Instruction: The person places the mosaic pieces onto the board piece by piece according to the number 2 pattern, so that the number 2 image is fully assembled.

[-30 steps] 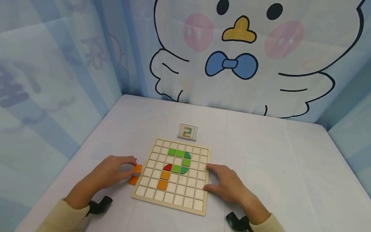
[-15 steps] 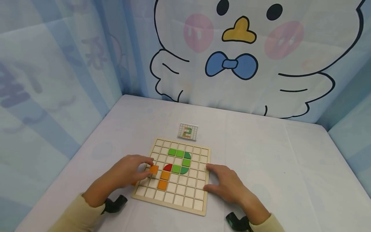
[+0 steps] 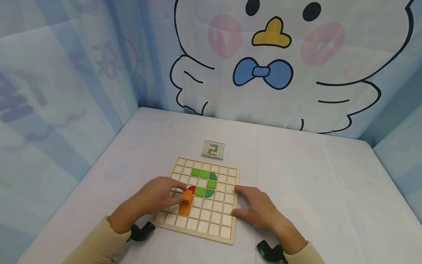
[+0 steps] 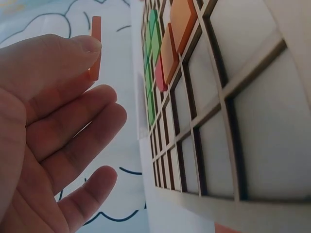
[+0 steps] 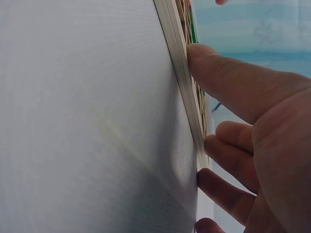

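Observation:
My left hand (image 3: 158, 196) pinches an orange square tile (image 4: 96, 48) between thumb and forefinger, its other fingers spread loosely. In the head view this tile overlaps an orange piece in the wooden grid board (image 3: 211, 240). Another orange tile (image 3: 184, 209) lies in a cell just below. Beside the left fingertips is a red rounded tile (image 3: 192, 188). Light green squares (image 3: 200, 191) and dark green rounded tiles (image 3: 209, 193) curve up and back to the left. My right hand (image 3: 257, 209) rests its thumb and fingertips on the board's right edge (image 5: 182, 82).
A small pattern card (image 3: 213, 149) with a gridded, coloured figure lies behind the board. An orange piece (image 4: 228, 228) shows beyond the board's edge in the left wrist view. A white cloth covers the table (image 3: 313, 190), with printed curtains (image 3: 263, 102) around it.
My left hand has picked up an orange tile from beside the board's left edge and carried it right, over the grid. My right hand has stayed at the board's right edge.

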Demonstrator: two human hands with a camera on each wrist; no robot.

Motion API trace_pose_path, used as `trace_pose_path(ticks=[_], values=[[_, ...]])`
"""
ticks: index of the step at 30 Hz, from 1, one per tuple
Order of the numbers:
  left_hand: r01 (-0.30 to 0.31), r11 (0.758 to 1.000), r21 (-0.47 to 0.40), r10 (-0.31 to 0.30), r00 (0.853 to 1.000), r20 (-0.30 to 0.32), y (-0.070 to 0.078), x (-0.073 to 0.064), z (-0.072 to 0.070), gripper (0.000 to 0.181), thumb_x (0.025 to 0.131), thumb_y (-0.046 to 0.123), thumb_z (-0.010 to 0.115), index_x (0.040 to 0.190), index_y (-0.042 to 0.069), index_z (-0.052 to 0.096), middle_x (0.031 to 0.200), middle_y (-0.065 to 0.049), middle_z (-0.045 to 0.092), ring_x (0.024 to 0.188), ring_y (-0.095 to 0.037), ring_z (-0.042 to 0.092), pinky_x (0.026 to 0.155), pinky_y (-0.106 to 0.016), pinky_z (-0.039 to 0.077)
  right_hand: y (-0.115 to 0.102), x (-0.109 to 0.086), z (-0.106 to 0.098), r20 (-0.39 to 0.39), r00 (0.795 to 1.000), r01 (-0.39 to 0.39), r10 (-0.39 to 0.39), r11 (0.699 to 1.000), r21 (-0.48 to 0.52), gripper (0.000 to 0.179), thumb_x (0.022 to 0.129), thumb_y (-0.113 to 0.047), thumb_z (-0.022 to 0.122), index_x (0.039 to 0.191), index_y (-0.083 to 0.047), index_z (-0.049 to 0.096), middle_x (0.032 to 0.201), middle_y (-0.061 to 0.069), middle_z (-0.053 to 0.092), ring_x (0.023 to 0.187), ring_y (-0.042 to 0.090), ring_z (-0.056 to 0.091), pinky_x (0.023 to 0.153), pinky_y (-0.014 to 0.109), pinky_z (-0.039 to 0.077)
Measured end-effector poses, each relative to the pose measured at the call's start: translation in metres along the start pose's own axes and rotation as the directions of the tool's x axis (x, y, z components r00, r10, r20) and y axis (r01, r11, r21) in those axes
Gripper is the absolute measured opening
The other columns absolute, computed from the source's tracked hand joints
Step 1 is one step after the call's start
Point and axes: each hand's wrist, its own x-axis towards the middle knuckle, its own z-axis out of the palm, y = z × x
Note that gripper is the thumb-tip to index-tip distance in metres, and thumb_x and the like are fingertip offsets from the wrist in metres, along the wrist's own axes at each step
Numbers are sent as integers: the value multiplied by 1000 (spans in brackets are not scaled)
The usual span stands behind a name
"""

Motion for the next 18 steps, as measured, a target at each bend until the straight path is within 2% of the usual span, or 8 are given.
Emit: trace_pose_path(ticks=[8, 18], values=[[-60, 998, 28, 60, 998, 14, 4, 8, 9, 21, 89, 23, 77, 106, 12, 76, 105, 0, 73, 96, -20, 67, 88, -42, 52, -1, 1, -1, 6, 1000, -4, 4, 1000, -3, 67, 83, -33, 82, 137, -3, 57, 135, 14, 59, 129, 35, 51, 106, 53, 39], [-124, 991, 51, 122, 992, 32, 10, 14, 18, 20, 87, 27, 80, 101, 12, 77, 92, 8, 70, 82, -9, 59, 82, -35, 51, -3, 1, -1, 16, 1000, -24, 24, 1000, 5, 68, 83, -33, 83, 137, -3, 57, 136, 14, 58, 130, 35, 50, 106, 53, 39]])
